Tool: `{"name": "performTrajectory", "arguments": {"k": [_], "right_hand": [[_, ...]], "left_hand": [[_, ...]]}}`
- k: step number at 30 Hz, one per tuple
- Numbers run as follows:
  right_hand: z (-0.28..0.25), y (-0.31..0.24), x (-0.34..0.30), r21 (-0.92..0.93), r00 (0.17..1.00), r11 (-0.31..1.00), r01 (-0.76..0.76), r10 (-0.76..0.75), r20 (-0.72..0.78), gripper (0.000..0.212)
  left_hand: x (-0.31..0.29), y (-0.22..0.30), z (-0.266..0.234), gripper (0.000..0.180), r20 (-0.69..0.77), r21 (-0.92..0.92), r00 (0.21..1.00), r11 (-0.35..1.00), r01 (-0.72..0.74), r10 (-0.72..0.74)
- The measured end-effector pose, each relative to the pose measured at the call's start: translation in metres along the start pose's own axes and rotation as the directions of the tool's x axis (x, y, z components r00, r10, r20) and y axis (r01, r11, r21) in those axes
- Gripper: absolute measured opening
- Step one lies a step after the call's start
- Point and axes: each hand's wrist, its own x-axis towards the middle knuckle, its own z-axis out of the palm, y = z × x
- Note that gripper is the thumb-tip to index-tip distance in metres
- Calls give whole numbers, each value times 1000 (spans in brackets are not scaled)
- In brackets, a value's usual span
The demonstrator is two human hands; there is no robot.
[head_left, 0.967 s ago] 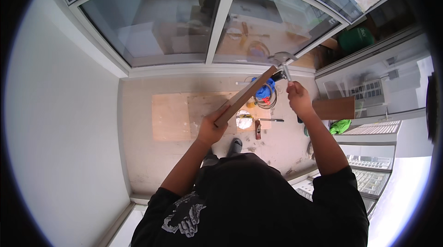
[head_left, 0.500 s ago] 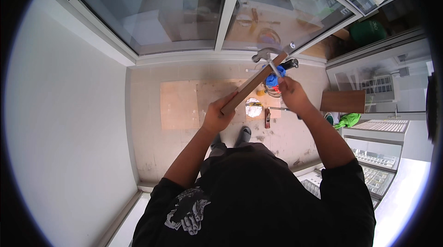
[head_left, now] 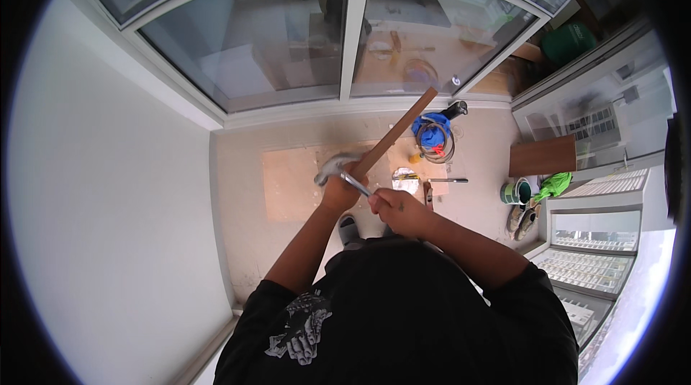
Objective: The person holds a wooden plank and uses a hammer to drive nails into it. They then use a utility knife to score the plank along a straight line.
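Note:
A long brown wooden strip (head_left: 398,128) slants up and to the right, its near end in my left hand (head_left: 341,194). My left fingers are closed on that end, partly hidden behind the hammer. In my right hand (head_left: 400,210) is a claw hammer (head_left: 335,167), gripped by its metal handle. The hammer's head lies over my left hand, beside the strip's near end; whether it touches either, I cannot tell. My slippered foot (head_left: 349,227) shows below.
Pale boards (head_left: 288,187) lie on the floor. To the right are a white round object (head_left: 405,180), a hand plane (head_left: 429,196), a blue cloth (head_left: 430,126) and a hoop-like coil (head_left: 451,146). A bucket (head_left: 514,192), shoes (head_left: 524,221) and brown panel (head_left: 541,156) stand farther right. Glass doors (head_left: 439,32) rise ahead.
My right hand has brought the hammer down and left, from the strip's far end to its near end. My left hand still holds the strip. The view has shifted slightly.

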Motion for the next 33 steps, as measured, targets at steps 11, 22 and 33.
{"name": "performTrajectory", "arguments": {"k": [11,22,33], "right_hand": [[-51,108,-95,401,757,913,75,210,-619,36],[34,334,-220,898,247,222,-380,960,-132,29],[100,443,-278,805,105,-17,-593,990,99,10]], "left_hand": [[-7,43,-19,54,-106,-98,982,981,-166,155],[-2,92,-40,46,-14,267,968,934,-237,249],[72,158,-18,55,260,601,966,781,-172,12]]}}
